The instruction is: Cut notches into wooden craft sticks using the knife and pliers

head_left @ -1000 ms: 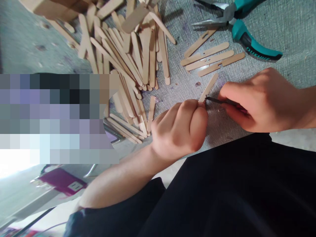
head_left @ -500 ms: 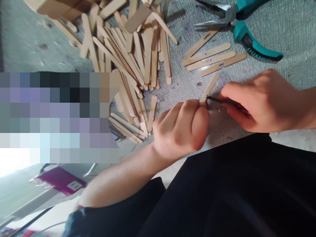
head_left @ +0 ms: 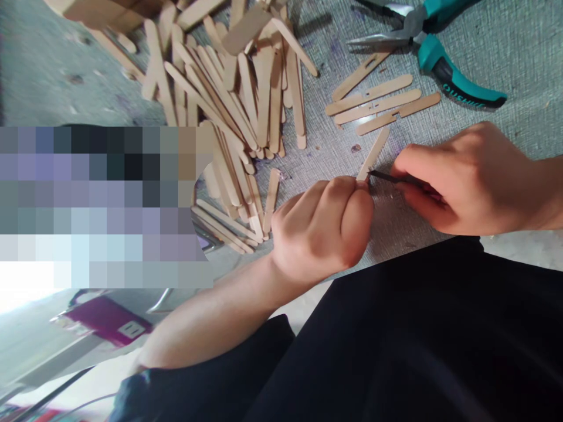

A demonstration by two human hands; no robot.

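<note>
A pale wooden craft stick (head_left: 376, 149) juts out past the closed fingers of my left hand (head_left: 323, 225), which holds its lower end against the table. My right hand (head_left: 470, 181) is closed around a thin, dark, blade-like tool (head_left: 383, 176). The tool's tip touches the stick's edge just beyond my left fingers. Its handle end is hidden in my grip, so its exact kind is unclear. Above the hands lie several craft sticks, one a notched craft stick (head_left: 398, 113) with a small cut near its middle.
Long-nose pliers (head_left: 413, 26) with teal and black handles lie opened at the top right. A large heap of craft sticks (head_left: 264, 99) spreads across the upper middle, beside a cardboard box (head_left: 118, 17). The grey textured table (head_left: 523, 126) ends close to my dark-clothed lap (head_left: 396, 328).
The view has shifted very slightly. Both hands, the stick and the dark tool keep practically the same position.
</note>
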